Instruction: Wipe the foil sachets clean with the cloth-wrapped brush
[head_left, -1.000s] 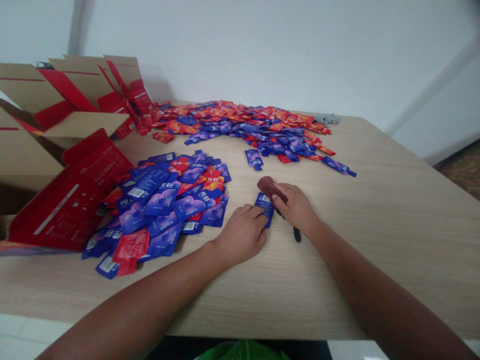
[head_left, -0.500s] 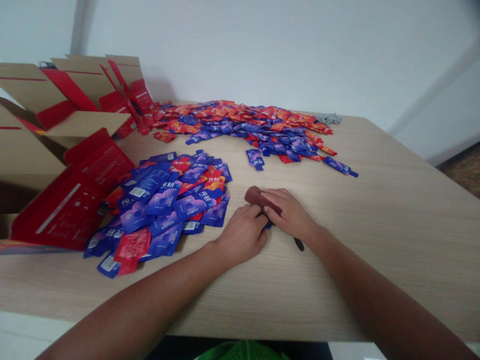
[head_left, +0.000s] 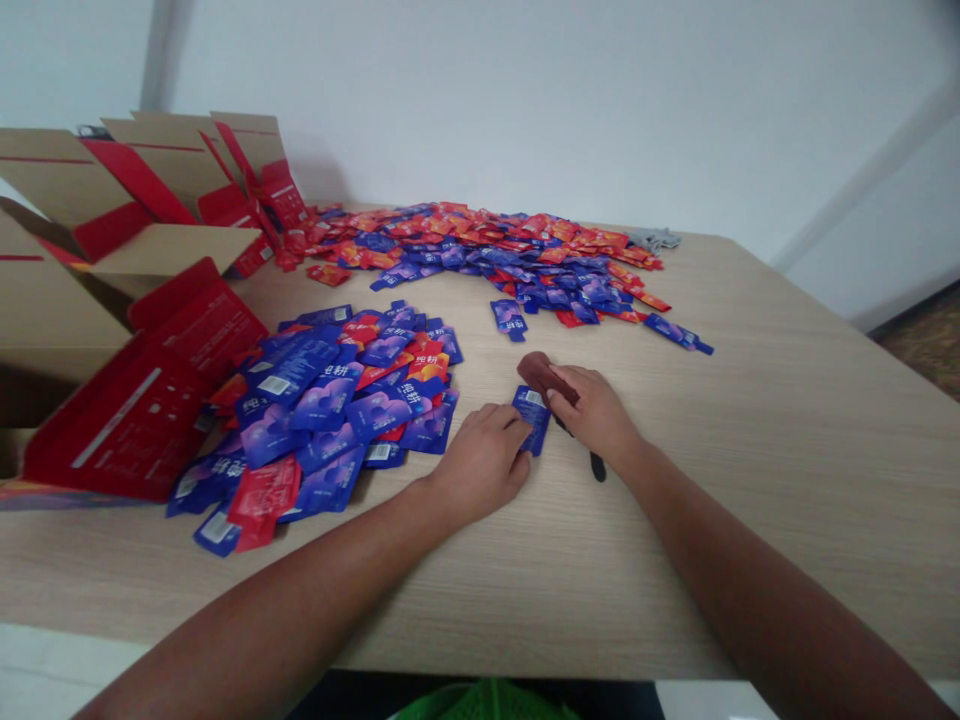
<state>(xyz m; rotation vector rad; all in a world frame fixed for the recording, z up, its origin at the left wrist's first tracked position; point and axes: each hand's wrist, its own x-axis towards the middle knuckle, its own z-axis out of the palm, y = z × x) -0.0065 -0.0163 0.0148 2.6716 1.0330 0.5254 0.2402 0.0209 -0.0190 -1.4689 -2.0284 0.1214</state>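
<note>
The flat blue rectangular sachet with a white barcode patch lies on the pale wood-grain table, between my two hands. My left hand rests over its left side, fingers bent, the tips touching it; I cannot tell whether they pinch it or only press. The fingers of my right hand are closed around a smooth reddish-brown elongated piece, its rounded end out past the sachet's upper right corner. A narrow black strip shows below that hand.

Left of my left hand is a loose pile of blue and red printed sachets, touching an open red-and-tan cardboard box. Farther back, a long heap of red, orange and blue sachets stretches before the white wall. A single blue-and-purple sachet lies just in front of the heap.
</note>
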